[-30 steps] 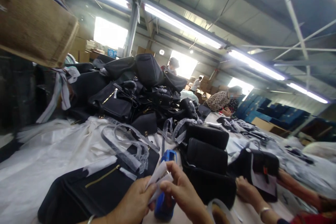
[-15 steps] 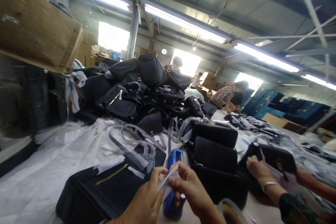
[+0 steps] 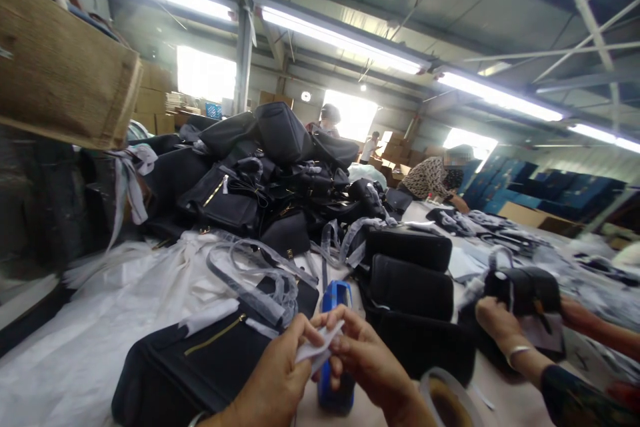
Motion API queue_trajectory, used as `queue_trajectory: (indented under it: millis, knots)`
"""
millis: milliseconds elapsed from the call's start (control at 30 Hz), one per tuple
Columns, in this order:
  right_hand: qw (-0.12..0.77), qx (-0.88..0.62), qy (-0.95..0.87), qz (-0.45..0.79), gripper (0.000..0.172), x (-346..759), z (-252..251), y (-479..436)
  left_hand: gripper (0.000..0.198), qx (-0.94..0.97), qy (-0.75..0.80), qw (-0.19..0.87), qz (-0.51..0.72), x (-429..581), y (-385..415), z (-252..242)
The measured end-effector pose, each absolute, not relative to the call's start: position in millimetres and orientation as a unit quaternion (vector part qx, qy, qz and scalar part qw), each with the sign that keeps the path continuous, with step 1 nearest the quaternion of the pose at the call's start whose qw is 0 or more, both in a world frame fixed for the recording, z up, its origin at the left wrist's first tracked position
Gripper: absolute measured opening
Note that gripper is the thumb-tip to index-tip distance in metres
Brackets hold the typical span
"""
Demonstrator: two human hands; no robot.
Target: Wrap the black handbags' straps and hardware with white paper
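Between my two hands is a small piece of thin white paper (image 3: pixel 316 351), folded or creased. My left hand (image 3: pixel 280 367) pinches its left side with thumb and fingers. My right hand (image 3: pixel 367 360) grips the other side, fingertips close to those of the left. Just beneath and behind the hands stands a blue tape dispenser-like tool (image 3: pixel 336 390), partly covered by my fingers. Left of my hands lies a black bag (image 3: pixel 175 370) with a gold zipper (image 3: pixel 215 335) and white wrapping at its top.
A heap of black bags (image 3: pixel 283 133) rises ahead. Several black bags (image 3: pixel 413 287) lie stacked right of the blue tool. A tape roll (image 3: pixel 447 400) sits at front right. At right, a co-worker's hands (image 3: pixel 500 327) hold a black bag (image 3: pixel 530 287). White sheeting (image 3: pixel 65 347) covers the left.
The white paper has turned flatter between my fingers, while my hands stay close together. The co-worker's bag at right has been lifted and tilted. The view has shifted slightly.
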State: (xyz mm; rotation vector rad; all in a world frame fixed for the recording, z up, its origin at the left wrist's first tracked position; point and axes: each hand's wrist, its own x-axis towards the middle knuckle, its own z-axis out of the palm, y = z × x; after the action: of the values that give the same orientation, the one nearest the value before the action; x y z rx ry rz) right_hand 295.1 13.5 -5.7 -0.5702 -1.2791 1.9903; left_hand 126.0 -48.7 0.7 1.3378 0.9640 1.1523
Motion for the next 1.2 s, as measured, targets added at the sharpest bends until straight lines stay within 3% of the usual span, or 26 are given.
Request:
queue_trajectory:
  millis: [233,467,667,900,1000,1200]
  knots:
    - [0.365,-0.213,-0.458,0.782,0.021,296,-5,10,0.02,0.558,0.411,0.546,0.472,125,-47,-8]
    - [0.412,-0.276,-0.403,0.769,0.018,290,-4,2,0.018,0.674,0.437,0.443,0.397,117,-53,5]
    - [0.431,-0.242,-0.395,0.775,0.031,299,-1,-13,0.023,0.726,0.463,0.359,0.36,115,-53,5]
    - [0.433,-0.32,-0.448,0.714,0.034,294,-12,-12,0.022,0.76,0.538,0.269,0.245,122,-53,-16]
    - [0.419,-0.339,-0.497,0.68,0.036,300,-12,-12,0.026,0.742,0.516,0.355,0.238,119,-53,-9]
    - [0.36,-0.367,-0.597,0.616,0.035,308,4,-16,0.053,0.519,0.412,0.667,0.34,109,-43,14]
